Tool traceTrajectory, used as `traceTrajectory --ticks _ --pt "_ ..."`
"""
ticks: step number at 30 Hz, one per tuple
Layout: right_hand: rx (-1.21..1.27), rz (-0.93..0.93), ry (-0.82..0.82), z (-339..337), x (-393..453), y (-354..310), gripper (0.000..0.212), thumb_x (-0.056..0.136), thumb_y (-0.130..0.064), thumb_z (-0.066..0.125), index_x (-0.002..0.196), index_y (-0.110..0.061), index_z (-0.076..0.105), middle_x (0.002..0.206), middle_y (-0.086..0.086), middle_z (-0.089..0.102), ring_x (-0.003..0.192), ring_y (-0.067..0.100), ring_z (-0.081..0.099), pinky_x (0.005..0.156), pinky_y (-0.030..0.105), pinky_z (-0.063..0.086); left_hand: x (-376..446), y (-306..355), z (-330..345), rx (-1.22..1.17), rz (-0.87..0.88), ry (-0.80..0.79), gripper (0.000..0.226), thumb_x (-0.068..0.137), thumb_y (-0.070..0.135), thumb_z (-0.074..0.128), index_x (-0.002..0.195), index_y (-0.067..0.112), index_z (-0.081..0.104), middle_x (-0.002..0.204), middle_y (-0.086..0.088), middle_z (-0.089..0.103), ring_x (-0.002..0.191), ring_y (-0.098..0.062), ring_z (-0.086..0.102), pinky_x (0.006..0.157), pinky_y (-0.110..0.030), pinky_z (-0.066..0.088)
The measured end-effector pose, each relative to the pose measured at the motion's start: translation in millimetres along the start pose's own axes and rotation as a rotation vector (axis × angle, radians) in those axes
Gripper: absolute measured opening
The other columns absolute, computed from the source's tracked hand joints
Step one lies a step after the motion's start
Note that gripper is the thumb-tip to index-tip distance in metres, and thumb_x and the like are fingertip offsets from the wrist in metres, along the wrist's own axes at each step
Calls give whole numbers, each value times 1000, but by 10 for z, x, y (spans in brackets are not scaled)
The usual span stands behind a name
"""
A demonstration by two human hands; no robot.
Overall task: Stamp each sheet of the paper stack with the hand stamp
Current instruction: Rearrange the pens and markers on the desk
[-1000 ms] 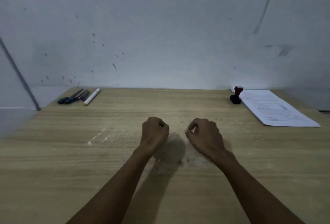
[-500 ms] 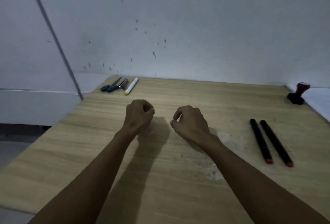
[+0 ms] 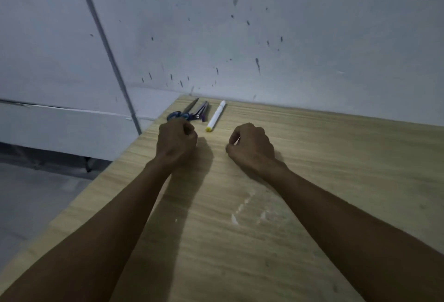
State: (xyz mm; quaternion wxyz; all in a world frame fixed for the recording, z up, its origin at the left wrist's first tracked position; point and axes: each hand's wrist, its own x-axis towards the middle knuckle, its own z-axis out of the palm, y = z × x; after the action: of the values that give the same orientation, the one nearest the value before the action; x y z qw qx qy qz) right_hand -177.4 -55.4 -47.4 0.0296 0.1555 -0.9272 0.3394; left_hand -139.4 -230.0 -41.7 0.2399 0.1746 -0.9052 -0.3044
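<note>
Neither the hand stamp nor the paper stack is in view now; the camera faces the table's left end. My left hand (image 3: 176, 141) is curled into a fist over the wooden table (image 3: 336, 157), holding nothing, just in front of the scissors. My right hand (image 3: 251, 146) is also a fist with nothing in it, a short way to the right, with its outer edge resting on the table.
Blue-handled scissors (image 3: 185, 114) and a white marker with a yellow cap (image 3: 216, 116) lie at the table's far left corner by the wall. The table's left edge drops to the floor (image 3: 36, 205). A thin metal pole (image 3: 108, 49) leans along the wall.
The view has swung left: the stamp, the paper and the two black markers have left the frame. Both fists stay side by side and now sit near the scissors and the white marker.
</note>
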Motion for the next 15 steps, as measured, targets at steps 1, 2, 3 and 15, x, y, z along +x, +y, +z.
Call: traceTrajectory --ticks 1,2,3,15 --pt "-7 3 0 28 99 -23 12 75 -26 64 87 -24 62 94 -2 59 85 20 56 66 31 40 70 -13 14 5 0 6 14 83 11 62 91 8 74 99 -9 71 86 -15 61 73 -25 44" --pt "-8 9 5 77 227 -54 12 76 -26 62 88 -24 62 95 -1 58 86 22 56 66 31 39 171 -34 35 7 -4 11 14 83 11 61 89 7 73 99 -9 70 89 -19 63 74 -27 47" --pt "-11 18 13 127 367 -88 13 77 -26 61 89 -23 61 96 0 57 86 23 56 67 32 39 275 -47 56 11 -9 16 14 83 11 60 87 7 73 98 -10 70 90 -22 64 76 -30 50" --pt "-58 128 -64 353 1227 -380 29 74 -38 65 98 -21 62 102 3 62 85 27 55 60 29 32 1059 23 460 294 -43 -111 39 83 40 65 105 9 56 105 -13 58 98 -34 58 72 -40 46"
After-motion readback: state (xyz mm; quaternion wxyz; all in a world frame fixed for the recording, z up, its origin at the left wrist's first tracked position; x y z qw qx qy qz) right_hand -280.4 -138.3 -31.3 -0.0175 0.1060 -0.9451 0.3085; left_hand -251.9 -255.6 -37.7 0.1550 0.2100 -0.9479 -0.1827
